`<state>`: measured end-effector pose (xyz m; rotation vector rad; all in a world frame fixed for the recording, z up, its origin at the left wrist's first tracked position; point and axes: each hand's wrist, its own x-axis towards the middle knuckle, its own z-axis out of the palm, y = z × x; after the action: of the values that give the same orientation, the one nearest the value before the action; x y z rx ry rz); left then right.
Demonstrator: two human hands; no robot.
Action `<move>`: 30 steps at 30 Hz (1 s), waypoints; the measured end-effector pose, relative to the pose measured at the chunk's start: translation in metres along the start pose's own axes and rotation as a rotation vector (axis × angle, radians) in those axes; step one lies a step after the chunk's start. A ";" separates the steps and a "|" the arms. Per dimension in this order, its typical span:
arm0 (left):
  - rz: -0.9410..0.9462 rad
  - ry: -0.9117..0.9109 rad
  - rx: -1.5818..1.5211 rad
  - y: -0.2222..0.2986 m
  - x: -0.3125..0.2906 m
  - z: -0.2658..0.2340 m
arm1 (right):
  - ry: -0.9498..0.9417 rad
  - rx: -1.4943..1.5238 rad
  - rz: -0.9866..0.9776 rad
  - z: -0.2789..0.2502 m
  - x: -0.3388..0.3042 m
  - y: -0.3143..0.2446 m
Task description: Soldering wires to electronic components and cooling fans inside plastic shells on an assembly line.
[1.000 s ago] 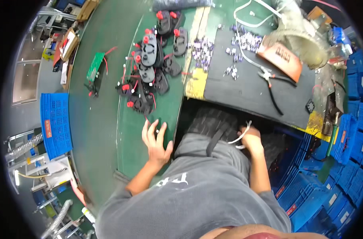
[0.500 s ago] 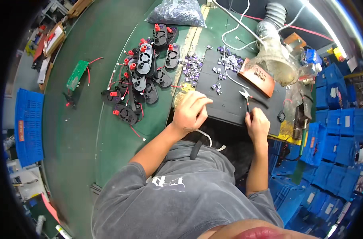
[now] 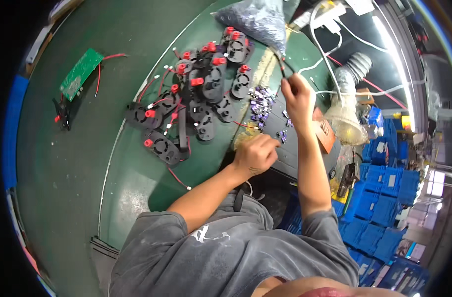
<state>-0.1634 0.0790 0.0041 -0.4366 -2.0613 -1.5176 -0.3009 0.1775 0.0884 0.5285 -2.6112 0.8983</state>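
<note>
1. At 6 o'clock, closest, a grey T-shirt (image 3: pixel 226 257) is seen from above; bare forearms are reached out from its sleeves. Clock positions are taken from the picture's middle.
2. At 3 o'clock, close to the middle, the left hand (image 3: pixel 258 154) is held loosely curled above the near edge of a dark work mat (image 3: pixel 288 161). Whether anything is held in its fingers, or the mat is touched, cannot be told.
3. At 2 o'clock, the right hand (image 3: pixel 297 101) is raised farther out. Its fingers are closed around the handles of a pair of pliers (image 3: pixel 281 59).
4. The pliers are found at 1 o'clock, pointed away from the body toward a plastic bag. How far their jaws are opened cannot be told.
5. Also at 1 o'clock, between the hands, small purple and white parts (image 3: pixel 260 106) are scattered.
6. At 11 o'clock, dark plastic casings (image 3: pixel 214 81) with red knobs and thin wires are heaped on a green table (image 3: pixel 136 185).
7. Just past 12 o'clock, the filled plastic bag (image 3: pixel 253 22) is laid beyond the heap.
8. At 10 o'clock, a green circuit board (image 3: pixel 82 73) with red wires is set well apart.
9. At 3 o'clock, a cloudy funnel (image 3: pixel 348 129) is hung from a hose; farther off, blue crates (image 3: pixel 379 185) are stacked.
</note>
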 end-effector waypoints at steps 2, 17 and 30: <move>-0.012 0.004 -0.036 0.005 0.006 0.004 | 0.066 -0.201 -0.066 0.024 0.030 0.041; -0.090 0.067 -0.103 0.001 -0.008 0.017 | -0.015 -0.760 -0.005 -0.022 -0.068 0.039; 0.115 -0.076 -0.014 0.014 -0.005 0.015 | 0.175 -0.660 0.199 -0.030 -0.143 0.068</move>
<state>-0.1553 0.0983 0.0085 -0.6164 -2.0468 -1.4692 -0.2004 0.2804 0.0165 0.0114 -2.6103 0.0844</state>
